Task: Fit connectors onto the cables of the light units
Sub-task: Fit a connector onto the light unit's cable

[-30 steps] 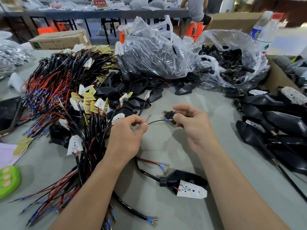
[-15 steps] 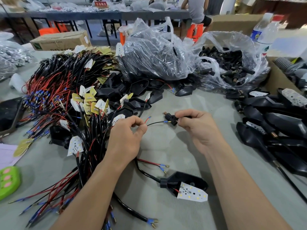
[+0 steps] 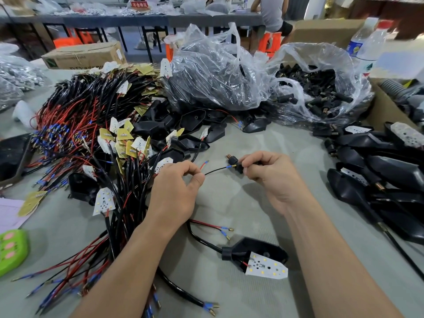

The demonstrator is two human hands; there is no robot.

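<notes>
Two bare hands over grey table point(image 3: 241, 203), left hand point(image 3: 176, 191) pinching thin black wire point(image 3: 215, 170) with blue-sleeved tip, right hand point(image 3: 273, 177) clamped on small black plastic connector point(image 3: 236, 165), wire tip touching connector, black plastic light unit point(image 3: 259, 253) lying between forearms

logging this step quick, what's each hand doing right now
Left hand: pinching the thin black wire.
Right hand: gripping the black connector at that wire's tip.

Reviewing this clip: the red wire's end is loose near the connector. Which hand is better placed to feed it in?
Left. The left hand pinches the black wire right beside the red wire; the right hand is occupied gripping the connector.
</notes>
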